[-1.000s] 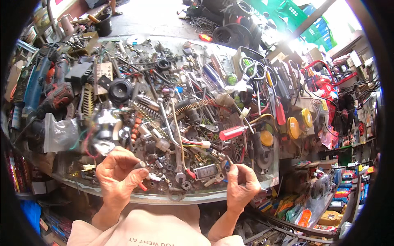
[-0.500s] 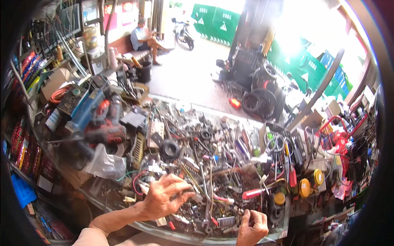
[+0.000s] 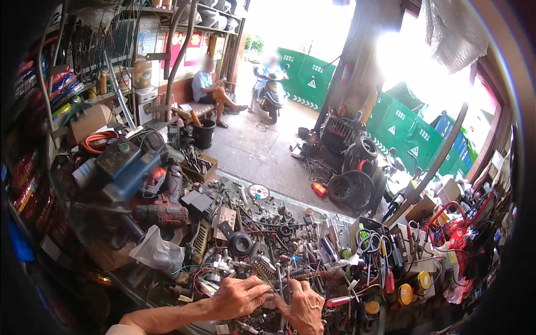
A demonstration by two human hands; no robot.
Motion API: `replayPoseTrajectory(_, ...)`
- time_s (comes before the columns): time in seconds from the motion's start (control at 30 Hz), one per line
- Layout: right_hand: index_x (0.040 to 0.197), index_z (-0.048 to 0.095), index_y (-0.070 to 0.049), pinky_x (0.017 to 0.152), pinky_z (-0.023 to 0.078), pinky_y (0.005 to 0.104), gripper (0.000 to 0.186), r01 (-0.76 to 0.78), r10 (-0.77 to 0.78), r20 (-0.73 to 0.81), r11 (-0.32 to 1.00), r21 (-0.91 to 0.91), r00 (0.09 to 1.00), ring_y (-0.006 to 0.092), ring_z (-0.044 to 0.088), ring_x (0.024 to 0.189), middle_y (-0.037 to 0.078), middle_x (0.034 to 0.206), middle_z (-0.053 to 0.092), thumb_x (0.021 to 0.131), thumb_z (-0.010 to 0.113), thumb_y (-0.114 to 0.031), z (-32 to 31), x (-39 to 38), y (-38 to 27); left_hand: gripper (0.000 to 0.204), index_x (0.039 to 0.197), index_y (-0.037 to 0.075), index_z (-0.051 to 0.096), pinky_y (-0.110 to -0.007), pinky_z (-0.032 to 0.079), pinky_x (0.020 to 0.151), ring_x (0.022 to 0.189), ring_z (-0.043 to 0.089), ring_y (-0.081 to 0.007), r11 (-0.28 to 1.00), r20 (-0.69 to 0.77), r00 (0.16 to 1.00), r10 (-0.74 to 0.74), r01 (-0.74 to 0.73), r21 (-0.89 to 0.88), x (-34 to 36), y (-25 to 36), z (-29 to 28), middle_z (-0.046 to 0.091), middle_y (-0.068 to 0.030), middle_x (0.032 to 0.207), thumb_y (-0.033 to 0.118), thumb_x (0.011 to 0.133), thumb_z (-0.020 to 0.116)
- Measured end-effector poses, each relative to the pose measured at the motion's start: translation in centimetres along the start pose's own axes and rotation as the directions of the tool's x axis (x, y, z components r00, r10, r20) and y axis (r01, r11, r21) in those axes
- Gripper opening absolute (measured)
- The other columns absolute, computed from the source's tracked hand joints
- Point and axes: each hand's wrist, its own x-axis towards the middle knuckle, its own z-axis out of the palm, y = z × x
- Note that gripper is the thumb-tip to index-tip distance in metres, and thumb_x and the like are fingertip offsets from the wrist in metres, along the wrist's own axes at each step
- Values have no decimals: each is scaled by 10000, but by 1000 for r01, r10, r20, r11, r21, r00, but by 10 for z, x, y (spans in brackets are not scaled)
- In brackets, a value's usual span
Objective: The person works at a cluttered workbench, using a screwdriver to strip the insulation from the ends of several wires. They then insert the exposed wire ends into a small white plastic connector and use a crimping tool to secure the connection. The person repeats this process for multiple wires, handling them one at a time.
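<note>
Over a bench heaped with metal parts, my left hand [image 3: 239, 297] and my right hand [image 3: 303, 306] meet with their fingertips close together. Both hands have bent, closed fingers. Whatever lies between them is small and mostly hidden, so I cannot make it out. Just beyond the fingers lies a coil spring [image 3: 261, 272], and a longer, thinner spring [image 3: 308, 274] stretches to the right. A red-handled tool [image 3: 338, 301] rests to the right of my right hand. Farther back sits a round black part [image 3: 240, 244].
A clear plastic bag [image 3: 158, 251] and a red drill [image 3: 162, 212] lie at the left. Scissors [image 3: 369, 240] and yellow-lidded jars [image 3: 405, 294] stand at the right. Beyond the bench are tyres [image 3: 352, 190], a seated person [image 3: 206, 88] and someone at a motor scooter [image 3: 272, 95].
My right hand has moved left and away from me to meet my left hand. The left hand's fingers have drawn together. The view has tilted up, and a person now shows at the scooter.
</note>
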Motion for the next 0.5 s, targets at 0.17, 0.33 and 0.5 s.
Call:
replayPoseTrajectory(0.17,1134,597,-85,731,535,471,448,62,-63,7,991,115,998,379,655,883,161,1071,608,790,763,-320,-2,1,-8,235,954,93,732,-297,520,543,705,682,-170,993,40,999,-20,15,120,-16,-3,1,695,-17,875,203,772,833)
replayPoseTrajectory(0.33,927,603,-90,647,508,463,284,92,-79,-102,987,133,992,361,641,783,141,982,588,802,751,-296,19,-6,-5,254,1025,52,707,-306,540,529,646,677,-199,996,25,1000,18,-20,89,-19,-8,2,690,-50,917,116,791,783)
replayPoseTrajectory(0.5,921,587,-87,633,500,458,238,83,-66,-104,983,164,992,365,639,744,134,968,590,855,718,-275,19,-6,-3,285,1023,53,703,-305,555,558,672,683,-212,994,20,1000,-4,2,112,-18,-8,-1,666,-46,916,65,752,790)
